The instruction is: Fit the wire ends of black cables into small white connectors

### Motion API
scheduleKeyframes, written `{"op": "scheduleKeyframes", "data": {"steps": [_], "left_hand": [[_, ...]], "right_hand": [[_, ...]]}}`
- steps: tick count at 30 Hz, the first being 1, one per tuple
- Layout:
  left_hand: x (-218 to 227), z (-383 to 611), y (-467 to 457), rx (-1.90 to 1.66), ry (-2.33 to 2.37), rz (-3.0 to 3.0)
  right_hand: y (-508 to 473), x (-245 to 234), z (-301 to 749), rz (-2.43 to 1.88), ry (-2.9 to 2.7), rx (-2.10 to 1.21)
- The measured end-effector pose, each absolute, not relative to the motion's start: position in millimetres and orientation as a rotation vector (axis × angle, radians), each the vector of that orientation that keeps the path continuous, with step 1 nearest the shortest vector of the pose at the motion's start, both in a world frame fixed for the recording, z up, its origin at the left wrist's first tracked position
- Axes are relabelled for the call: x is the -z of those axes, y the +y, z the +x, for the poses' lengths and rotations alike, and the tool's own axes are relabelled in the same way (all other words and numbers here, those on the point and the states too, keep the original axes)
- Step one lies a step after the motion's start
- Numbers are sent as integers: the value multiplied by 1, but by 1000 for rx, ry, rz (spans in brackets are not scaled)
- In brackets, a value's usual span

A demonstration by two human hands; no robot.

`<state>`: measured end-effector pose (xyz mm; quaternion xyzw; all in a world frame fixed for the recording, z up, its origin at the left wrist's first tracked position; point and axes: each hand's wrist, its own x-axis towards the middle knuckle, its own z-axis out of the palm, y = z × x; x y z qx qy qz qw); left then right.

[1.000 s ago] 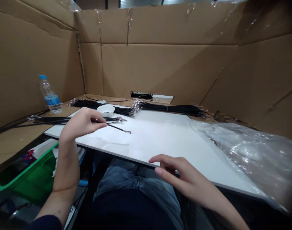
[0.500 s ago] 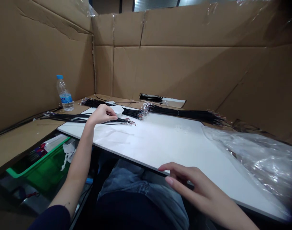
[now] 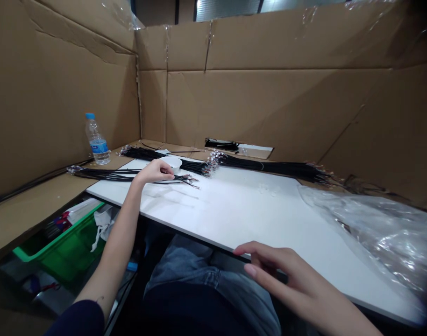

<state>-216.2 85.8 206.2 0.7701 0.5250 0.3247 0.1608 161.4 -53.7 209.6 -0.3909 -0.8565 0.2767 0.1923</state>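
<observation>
L hand (image 3: 153, 171) is narrow, fingers curled down on a flat bundle of black cables (image 3: 104, 174), apparently pinching it, though how firm can't be told. Bundle lies across the far-left part of a smooth white board (image 3: 234, 205), approx 11 o'clock from the person's lap. Its thin, rubbery-looking cords run side by side, ending in small shiny metal ends (image 3: 189, 180) just past the fingertips.

R hand (image 3: 287, 275) is wide, fingers loosely spread, holding nothing, at approx 4 o'clock by the board's near edge.

Just beyond L hand sits a round white bowl (image 3: 172, 163), w/ 2 more black bundles (image 3: 164, 154) (image 3: 266, 167) lying in long straight lines along the board's far edge at approx 12 o'clock. Small black coil (image 3: 222, 144) lies further back, near the corrugated cardboard wall (image 3: 255, 107), which is taped at the seams.

Clear plastic water bottle (image 3: 97, 140) w/ blue cap stands upright at approx 10 o'clock on the brown worktop (image 3: 31, 219). Crinkled clear plastic bag (image 3: 371, 238) lies at approx 3 o'clock, partly over the board. Green plastic crate (image 3: 64, 247) sits below the worktop at approx 8 o'clock.
</observation>
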Motion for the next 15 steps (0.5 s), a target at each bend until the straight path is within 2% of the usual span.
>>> {"op": "scheduleKeyframes", "data": {"steps": [15], "left_hand": [[-185, -230, 108, -728, 1790, 2133]], "right_hand": [[-58, -225, 154, -1124, -2472, -855]]}}
